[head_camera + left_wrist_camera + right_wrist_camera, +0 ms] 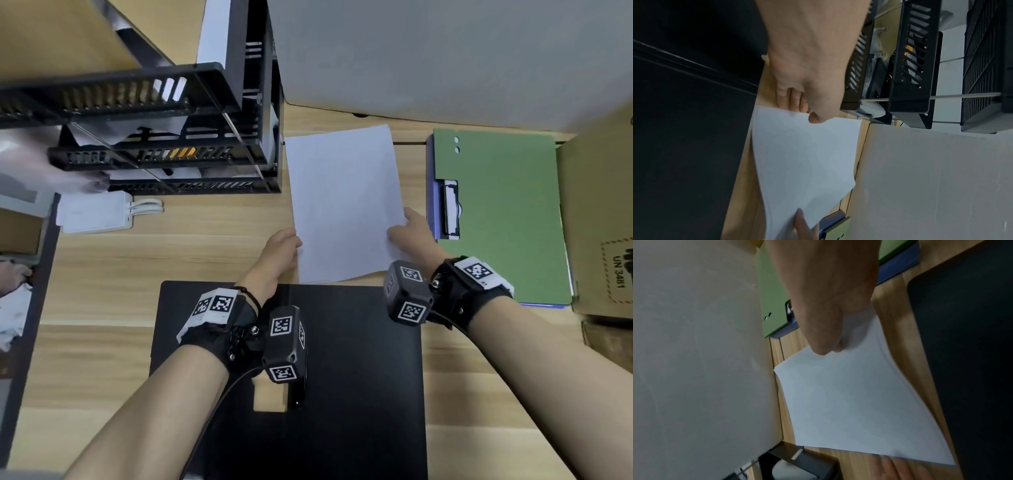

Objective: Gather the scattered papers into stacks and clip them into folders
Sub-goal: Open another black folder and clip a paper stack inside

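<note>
A thin stack of white papers [346, 205] lies on the wooden desk, its near edge just over a flat black folder [359, 377]. My left hand [286, 245] pinches the stack's left edge, thumb on top and fingers beneath [805, 112]. My right hand [406, 228] grips the right edge [828, 347], which is lifted a little off the desk. To the right lies a green folder [507, 212] with its metal clip [450, 209] on the left side, on top of a blue one.
A black stacked tray rack [171, 137] stands at the back left, with a white power strip [96, 212] in front of it. A grey panel [445, 58] closes the back. A cardboard box [599, 222] sits at the right. Another person's blurred hand [51, 171] is at far left.
</note>
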Action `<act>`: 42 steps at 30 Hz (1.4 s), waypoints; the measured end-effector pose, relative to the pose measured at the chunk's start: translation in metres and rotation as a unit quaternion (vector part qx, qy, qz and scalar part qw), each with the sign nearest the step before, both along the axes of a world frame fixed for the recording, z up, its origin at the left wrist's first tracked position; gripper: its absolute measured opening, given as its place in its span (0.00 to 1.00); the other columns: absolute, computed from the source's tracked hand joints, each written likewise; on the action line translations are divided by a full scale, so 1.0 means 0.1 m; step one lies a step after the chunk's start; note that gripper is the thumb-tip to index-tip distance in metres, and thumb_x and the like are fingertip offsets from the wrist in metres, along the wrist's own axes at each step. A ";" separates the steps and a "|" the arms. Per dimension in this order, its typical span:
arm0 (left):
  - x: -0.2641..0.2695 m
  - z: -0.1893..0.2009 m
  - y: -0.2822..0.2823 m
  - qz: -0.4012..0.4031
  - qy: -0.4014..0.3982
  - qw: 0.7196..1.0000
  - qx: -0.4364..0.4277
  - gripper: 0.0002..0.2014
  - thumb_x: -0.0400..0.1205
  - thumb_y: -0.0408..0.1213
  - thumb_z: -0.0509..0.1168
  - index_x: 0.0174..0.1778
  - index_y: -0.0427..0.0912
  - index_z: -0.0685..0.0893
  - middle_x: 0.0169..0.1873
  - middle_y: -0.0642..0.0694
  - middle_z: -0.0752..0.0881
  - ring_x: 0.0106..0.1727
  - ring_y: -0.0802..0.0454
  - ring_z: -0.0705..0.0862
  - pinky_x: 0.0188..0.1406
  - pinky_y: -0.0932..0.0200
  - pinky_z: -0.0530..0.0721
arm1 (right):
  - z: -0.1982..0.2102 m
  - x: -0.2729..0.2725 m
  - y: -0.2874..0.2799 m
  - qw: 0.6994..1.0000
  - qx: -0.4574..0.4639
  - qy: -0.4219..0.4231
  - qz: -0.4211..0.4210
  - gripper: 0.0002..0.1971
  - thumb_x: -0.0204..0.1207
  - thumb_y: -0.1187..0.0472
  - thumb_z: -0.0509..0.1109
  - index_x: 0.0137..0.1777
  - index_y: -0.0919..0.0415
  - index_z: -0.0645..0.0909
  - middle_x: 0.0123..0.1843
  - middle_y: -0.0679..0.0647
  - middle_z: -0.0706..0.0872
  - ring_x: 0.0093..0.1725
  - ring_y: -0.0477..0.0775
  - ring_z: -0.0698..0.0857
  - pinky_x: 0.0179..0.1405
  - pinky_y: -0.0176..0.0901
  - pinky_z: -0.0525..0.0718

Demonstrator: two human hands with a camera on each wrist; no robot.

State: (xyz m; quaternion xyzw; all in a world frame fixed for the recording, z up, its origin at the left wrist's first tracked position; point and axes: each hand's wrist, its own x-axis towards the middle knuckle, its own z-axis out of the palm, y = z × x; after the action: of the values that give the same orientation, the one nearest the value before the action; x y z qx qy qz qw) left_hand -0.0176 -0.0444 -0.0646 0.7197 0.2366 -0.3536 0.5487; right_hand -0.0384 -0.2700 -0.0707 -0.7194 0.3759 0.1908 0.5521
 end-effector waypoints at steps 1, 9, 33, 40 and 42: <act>-0.01 0.01 0.02 0.006 -0.006 1.000 0.004 0.12 0.84 0.33 0.56 0.59 0.48 0.81 0.55 0.49 0.84 0.57 0.52 0.81 0.64 0.52 0.79 | 0.04 -0.02 -0.02 1.000 0.007 -0.013 -0.003 0.19 0.76 0.73 0.56 0.63 0.54 0.75 0.50 0.51 0.86 0.44 0.53 0.86 0.36 0.36 0.87; -0.13 0.24 0.10 -0.061 -0.071 0.992 -0.085 0.17 0.84 0.33 0.63 0.69 0.45 0.79 0.61 0.50 0.88 0.60 0.52 0.87 0.57 0.58 0.84 | 0.35 -0.52 -0.12 0.997 0.054 -0.059 -0.006 0.19 0.82 0.74 0.60 0.71 0.64 0.74 0.47 0.48 0.86 0.30 0.35 0.86 0.23 0.22 0.78; -1.27 0.80 0.97 -0.107 -0.262 0.950 -0.133 0.20 0.85 0.23 0.54 0.66 0.51 0.77 0.59 0.57 0.84 0.61 0.64 0.82 0.52 0.74 0.77 | 0.96 -1.92 0.96 0.978 0.095 -0.181 -0.035 0.09 0.83 0.66 0.61 0.55 0.52 0.79 0.54 0.41 0.87 0.48 0.34 0.85 0.42 0.28 0.80; -1.28 1.02 0.88 -0.110 -0.272 0.949 -0.114 0.15 0.90 0.34 0.51 0.67 0.44 0.80 0.60 0.56 0.84 0.57 0.63 0.83 0.42 0.81 0.78 | 1.05 -1.85 0.85 0.979 0.014 -0.199 0.037 0.27 0.81 0.42 0.59 0.69 0.62 0.79 0.67 0.54 0.86 0.69 0.56 0.82 0.75 0.59 0.73; -1.25 1.08 0.88 -0.089 -0.248 0.954 -0.142 0.16 0.88 0.31 0.52 0.63 0.45 0.82 0.59 0.53 0.87 0.57 0.56 0.85 0.50 0.69 0.83 | 1.11 -1.82 0.79 0.977 0.010 -0.206 0.053 0.35 0.76 0.33 0.59 0.66 0.65 0.79 0.67 0.58 0.85 0.68 0.59 0.83 0.73 0.61 0.75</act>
State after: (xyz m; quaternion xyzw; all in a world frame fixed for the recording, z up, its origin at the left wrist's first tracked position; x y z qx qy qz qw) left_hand -0.1423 0.0432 0.0432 0.7176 -0.0247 -0.2411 0.6529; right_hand -0.2203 -0.1911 0.0405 -0.7566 0.2130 0.0710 0.6141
